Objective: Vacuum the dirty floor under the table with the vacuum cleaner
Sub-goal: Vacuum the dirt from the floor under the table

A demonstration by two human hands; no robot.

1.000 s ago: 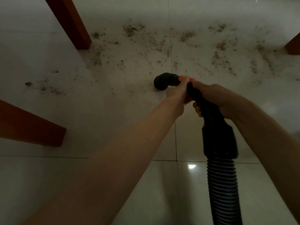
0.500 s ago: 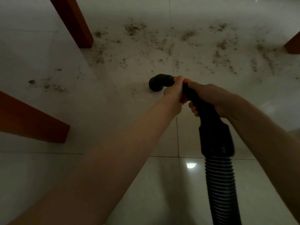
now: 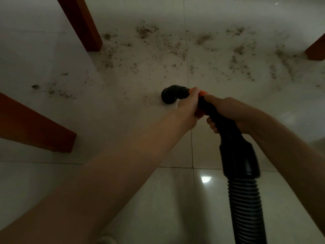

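Both hands hold the black vacuum hose handle [image 3: 226,131]. My left hand [image 3: 189,106] grips its front part beside an orange ring [image 3: 202,93]. My right hand [image 3: 228,111] wraps the handle just behind. The curved black nozzle [image 3: 171,95] points down at the pale tiled floor [image 3: 123,120], its mouth at or very near the tile. The ribbed hose [image 3: 246,208] runs down to the bottom edge. Dark dirt crumbs [image 3: 175,48] lie scattered beyond the nozzle, across the far tiles.
Reddish-brown wooden table legs stand around: one at the far left [image 3: 82,25], one low at the left edge [image 3: 35,127], one at the far right edge [image 3: 316,50]. A smaller dirt patch [image 3: 52,90] lies left. A light reflection [image 3: 205,179] shines on the near tile.
The nozzle has slid a little to the left over the floor, both hands moving with it. The grip is unchanged.
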